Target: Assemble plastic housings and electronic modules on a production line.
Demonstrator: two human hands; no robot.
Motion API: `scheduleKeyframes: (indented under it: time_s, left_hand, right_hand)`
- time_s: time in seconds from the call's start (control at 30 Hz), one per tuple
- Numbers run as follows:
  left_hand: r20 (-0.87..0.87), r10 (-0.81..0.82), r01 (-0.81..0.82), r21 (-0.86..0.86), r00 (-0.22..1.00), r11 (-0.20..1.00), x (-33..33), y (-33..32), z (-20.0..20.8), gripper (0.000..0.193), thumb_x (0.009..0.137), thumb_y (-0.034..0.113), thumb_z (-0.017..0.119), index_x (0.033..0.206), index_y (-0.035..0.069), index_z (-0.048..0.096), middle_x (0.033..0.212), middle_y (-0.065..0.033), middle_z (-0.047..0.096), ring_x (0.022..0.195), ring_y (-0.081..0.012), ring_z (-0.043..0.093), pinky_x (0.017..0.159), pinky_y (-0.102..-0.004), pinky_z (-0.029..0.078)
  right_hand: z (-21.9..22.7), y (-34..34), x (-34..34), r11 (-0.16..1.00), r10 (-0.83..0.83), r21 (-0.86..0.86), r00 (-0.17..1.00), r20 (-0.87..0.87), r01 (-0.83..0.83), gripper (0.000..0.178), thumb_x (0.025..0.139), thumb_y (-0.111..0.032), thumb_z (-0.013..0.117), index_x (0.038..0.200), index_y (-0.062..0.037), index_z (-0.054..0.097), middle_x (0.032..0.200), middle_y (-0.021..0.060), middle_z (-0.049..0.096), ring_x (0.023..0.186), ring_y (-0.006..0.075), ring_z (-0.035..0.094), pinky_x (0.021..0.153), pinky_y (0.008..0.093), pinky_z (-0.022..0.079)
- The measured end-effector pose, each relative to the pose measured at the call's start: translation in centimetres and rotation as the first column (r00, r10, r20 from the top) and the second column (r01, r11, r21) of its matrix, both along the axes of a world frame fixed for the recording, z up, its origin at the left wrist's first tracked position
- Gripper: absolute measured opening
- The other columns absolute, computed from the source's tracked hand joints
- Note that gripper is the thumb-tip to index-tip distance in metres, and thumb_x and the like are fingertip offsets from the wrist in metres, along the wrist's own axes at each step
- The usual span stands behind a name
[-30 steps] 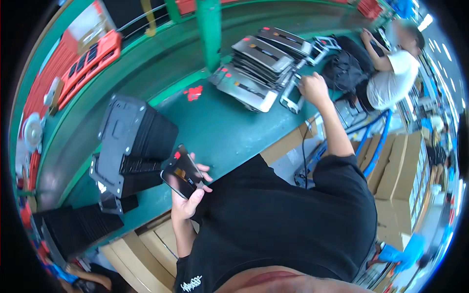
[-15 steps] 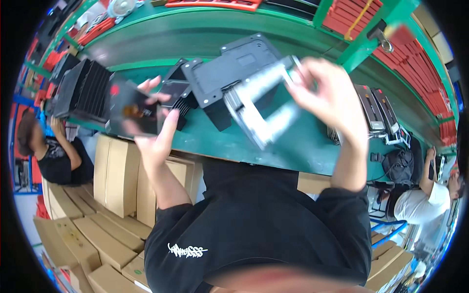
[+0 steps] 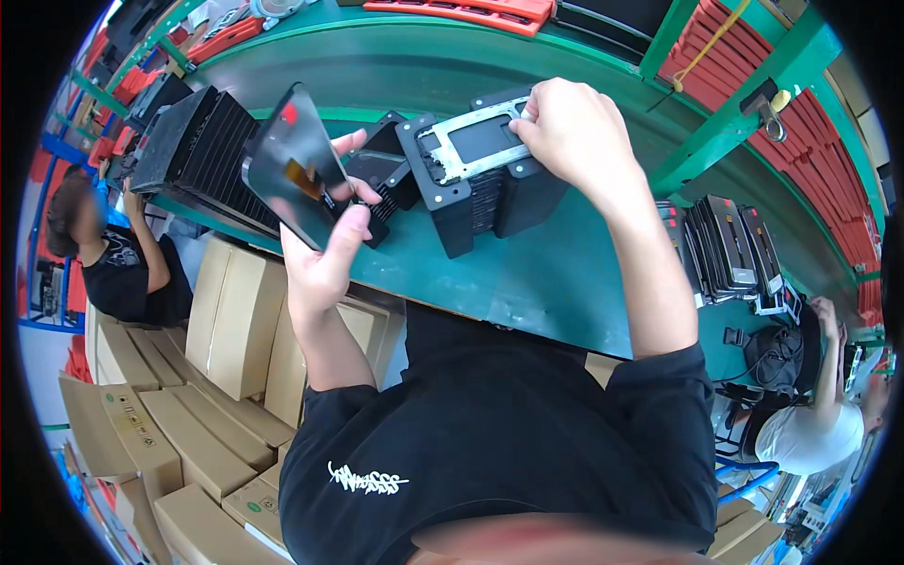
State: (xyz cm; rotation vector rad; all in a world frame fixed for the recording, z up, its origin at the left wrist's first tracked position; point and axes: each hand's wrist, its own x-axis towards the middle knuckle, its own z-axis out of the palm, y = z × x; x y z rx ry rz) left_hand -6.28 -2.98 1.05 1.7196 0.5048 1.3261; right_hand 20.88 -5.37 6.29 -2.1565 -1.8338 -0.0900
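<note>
My left hand (image 3: 325, 254) grips a dark phone screen panel (image 3: 294, 165) by its edge, tilted upright, with an orange flex strip and a small red tab on its face. To the right, my right hand (image 3: 574, 127) pinches the far end of a silvery phone mid-frame (image 3: 452, 162). The frame lies over the top of a black block-shaped fixture (image 3: 452, 226), which has round corner studs. Between my left hand and that fixture sits another black slotted holder (image 3: 384, 169), partly hidden by my fingers.
A row of black panels (image 3: 212, 151) stands at the left on the green bench (image 3: 527, 273). Stacked phone frames (image 3: 725, 245) lie at the right. A green post (image 3: 753, 122) rises at the far right. Cardboard boxes (image 3: 202, 443) crowd the lower left; other people work on both sides.
My right hand has brought the metal frame down to the left, onto the black fixture. My left hand has moved slightly right and turned the screen panel more upright.
</note>
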Motion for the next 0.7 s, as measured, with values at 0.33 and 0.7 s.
scheduleKeyframes:
  time_s: [0.33,0.7]
  left_hand:
    - [0.203,-0.082,0.140,-0.291,0.976,0.946,-1.3,0.2,-0.9,0.086,0.096,0.064,0.049,0.144,-0.007,0.038,0.138,-0.0308,0.052,0.088,-0.0271,0.069,0.050,-0.0293,0.056]
    - [0.140,-0.142,0.184,-0.363,0.980,0.913,-0.4,-0.5,-2.4,0.091,0.097,0.065,0.043,0.151,-0.007,0.027,0.144,-0.0339,0.047,0.089,-0.0291,0.071,0.051,-0.0294,0.057]
  right_hand:
    - [-0.9,-0.7,-1.0,0.975,-0.029,0.220,0.961,0.275,-0.033,0.024,0.085,-0.024,0.075,0.082,-0.0008,0.072,0.074,0.0164,0.070,0.080,0.0335,0.071,0.079,0.0456,0.052]
    - [0.4,0.1,0.5,0.991,0.004,-0.131,0.996,-0.094,-0.016,0.030,0.084,-0.028,0.078,0.090,-0.0004,0.070,0.084,0.0179,0.072,0.095,0.0327,0.070,0.084,0.0432,0.052]
